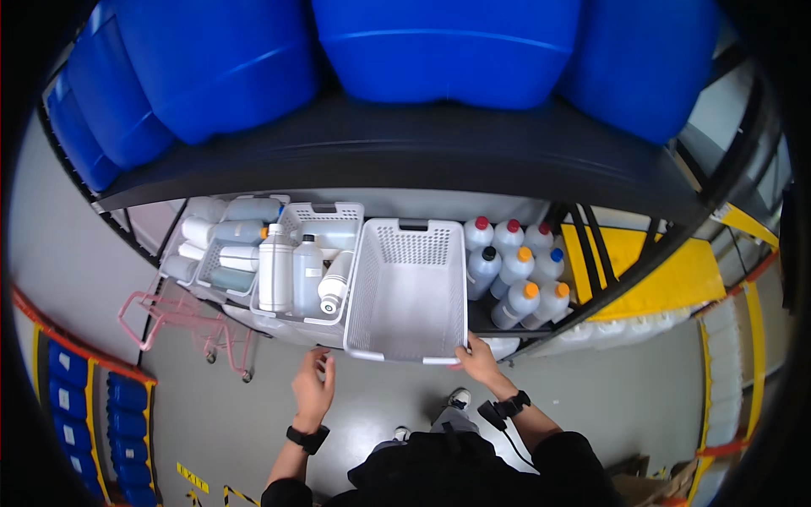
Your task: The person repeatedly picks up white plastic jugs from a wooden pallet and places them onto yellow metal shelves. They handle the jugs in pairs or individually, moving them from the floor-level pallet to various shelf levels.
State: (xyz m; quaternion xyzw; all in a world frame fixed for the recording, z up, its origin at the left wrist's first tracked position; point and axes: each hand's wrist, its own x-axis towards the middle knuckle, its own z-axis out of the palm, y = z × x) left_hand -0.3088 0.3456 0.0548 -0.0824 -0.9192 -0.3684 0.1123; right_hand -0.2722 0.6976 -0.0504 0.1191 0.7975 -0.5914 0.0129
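Note:
An empty white plastic basket [405,291] with perforated walls and a dark grey handle insert sits on the shelf in front of me, its near rim at the shelf's front edge. My right hand [480,362] grips the near right corner of that rim. Just left of the near left corner, my left hand [314,387] hovers apart from the basket, fingers loosely bent and holding nothing. Beside it on the left, another white basket [324,209] holds a white bottle [275,275], a grey translucent bottle [307,283] and a tilted white bottle [336,283].
More bottles lie in a basket [201,275] farther left. Several capped bottles [515,300] stand right of the empty basket. Above, blue drums [448,59] rest on a black shelf [405,148]. A pink cart [190,314] stands at left; a yellow panel [663,279] is at right.

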